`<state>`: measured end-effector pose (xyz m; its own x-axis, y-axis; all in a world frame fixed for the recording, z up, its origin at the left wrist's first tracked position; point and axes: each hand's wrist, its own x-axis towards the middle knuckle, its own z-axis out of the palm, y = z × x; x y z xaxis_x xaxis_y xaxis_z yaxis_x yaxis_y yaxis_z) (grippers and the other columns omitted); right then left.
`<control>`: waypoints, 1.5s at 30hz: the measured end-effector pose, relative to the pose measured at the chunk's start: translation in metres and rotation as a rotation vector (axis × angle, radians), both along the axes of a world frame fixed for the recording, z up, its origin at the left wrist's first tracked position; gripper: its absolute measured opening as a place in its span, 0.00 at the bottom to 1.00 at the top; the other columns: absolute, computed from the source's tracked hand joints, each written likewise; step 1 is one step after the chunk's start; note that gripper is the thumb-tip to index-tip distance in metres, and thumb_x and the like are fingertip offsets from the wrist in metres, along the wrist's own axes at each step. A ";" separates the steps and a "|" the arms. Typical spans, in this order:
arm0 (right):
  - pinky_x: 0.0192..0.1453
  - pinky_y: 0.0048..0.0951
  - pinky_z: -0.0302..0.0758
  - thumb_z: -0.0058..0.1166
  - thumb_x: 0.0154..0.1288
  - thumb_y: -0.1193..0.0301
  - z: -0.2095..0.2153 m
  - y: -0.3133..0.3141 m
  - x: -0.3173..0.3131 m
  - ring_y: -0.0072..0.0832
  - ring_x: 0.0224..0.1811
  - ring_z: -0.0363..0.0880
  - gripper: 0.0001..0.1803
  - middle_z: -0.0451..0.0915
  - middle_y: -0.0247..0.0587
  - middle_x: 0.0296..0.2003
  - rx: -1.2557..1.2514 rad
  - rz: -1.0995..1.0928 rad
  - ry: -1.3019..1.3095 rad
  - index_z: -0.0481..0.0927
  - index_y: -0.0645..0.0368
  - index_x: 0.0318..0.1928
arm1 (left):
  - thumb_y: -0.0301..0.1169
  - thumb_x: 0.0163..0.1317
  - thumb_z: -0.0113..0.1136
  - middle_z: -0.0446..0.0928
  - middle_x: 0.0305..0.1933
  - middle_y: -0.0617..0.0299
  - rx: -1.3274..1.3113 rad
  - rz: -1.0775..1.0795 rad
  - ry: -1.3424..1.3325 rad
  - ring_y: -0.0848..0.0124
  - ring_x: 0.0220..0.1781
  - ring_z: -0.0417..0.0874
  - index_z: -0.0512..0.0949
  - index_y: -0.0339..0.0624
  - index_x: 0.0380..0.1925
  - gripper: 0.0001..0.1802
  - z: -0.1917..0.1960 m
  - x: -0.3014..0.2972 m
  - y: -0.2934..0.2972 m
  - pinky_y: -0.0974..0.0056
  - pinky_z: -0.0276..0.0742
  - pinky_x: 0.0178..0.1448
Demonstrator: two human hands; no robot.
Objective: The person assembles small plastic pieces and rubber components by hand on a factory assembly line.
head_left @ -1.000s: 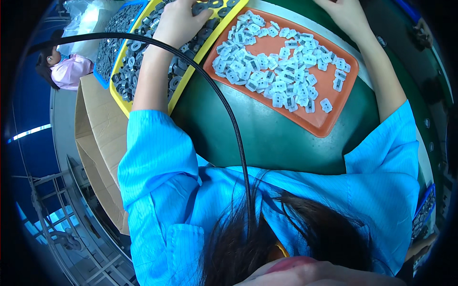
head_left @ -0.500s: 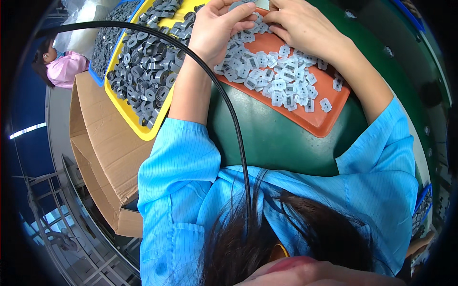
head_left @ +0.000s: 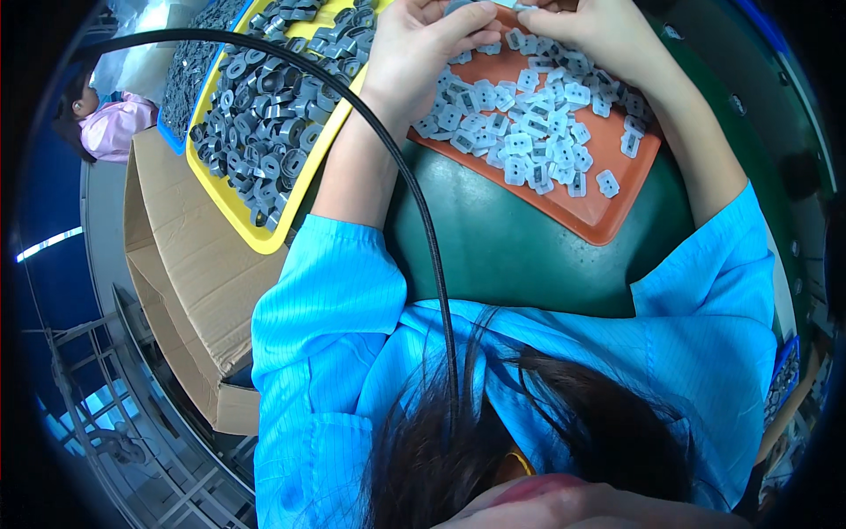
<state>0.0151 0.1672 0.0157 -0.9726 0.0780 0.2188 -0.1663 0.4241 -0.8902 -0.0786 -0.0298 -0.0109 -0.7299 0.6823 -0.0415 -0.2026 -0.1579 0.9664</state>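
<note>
My left hand (head_left: 412,53) is closed at the top edge of the view, with thumb and fingers pinching a grey plastic part (head_left: 456,5). Only a sliver of that part shows. To its right, my right hand (head_left: 608,37) reaches over the orange tray (head_left: 608,225), thumb and fingers drawn together. A small whitish bit shows at its fingertips, too cut off to name. Under both hands, the tray holds a heap of small translucent white plastic pieces (head_left: 538,132), each with dark marks or slots.
Left of my left arm stands a yellow tray (head_left: 264,240) of grey ring-shaped parts (head_left: 286,106). Beyond it are a blue tray (head_left: 174,141) and a cardboard box (head_left: 198,264). A black cable (head_left: 407,167) crosses the view. The green tabletop (head_left: 502,238) lies before me. Another person (head_left: 115,128) sits far left.
My right hand has moved rightward and its fingertips have drawn together. My left hand has shifted slightly right, still pinching the grey part. The whole view has shifted a little.
</note>
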 end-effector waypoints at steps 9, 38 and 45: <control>0.46 0.29 0.80 0.66 0.66 0.70 0.011 0.004 0.003 0.24 0.36 0.85 0.13 0.89 0.45 0.37 0.158 0.020 0.019 0.88 0.67 0.44 | 0.25 0.69 0.67 0.84 0.47 0.53 -0.049 0.009 0.291 0.68 0.47 0.89 0.73 0.31 0.55 0.19 -0.014 0.004 0.001 0.67 0.87 0.54; 0.40 0.24 0.78 0.69 0.61 0.73 0.007 0.010 -0.001 0.19 0.32 0.80 0.10 0.84 0.33 0.28 -0.029 0.106 0.009 0.84 0.67 0.37 | 0.21 0.68 0.66 0.85 0.42 0.59 -0.222 -0.039 0.329 0.76 0.39 0.86 0.77 0.30 0.52 0.14 0.012 0.033 0.005 0.73 0.83 0.44; 0.38 0.21 0.76 0.63 0.66 0.75 -0.009 0.011 -0.005 0.16 0.32 0.79 0.06 0.85 0.33 0.31 -0.177 0.074 -0.210 0.85 0.65 0.40 | 0.20 0.67 0.66 0.84 0.44 0.59 -0.182 -0.073 0.272 0.76 0.41 0.86 0.78 0.27 0.55 0.18 0.006 0.032 0.007 0.72 0.84 0.45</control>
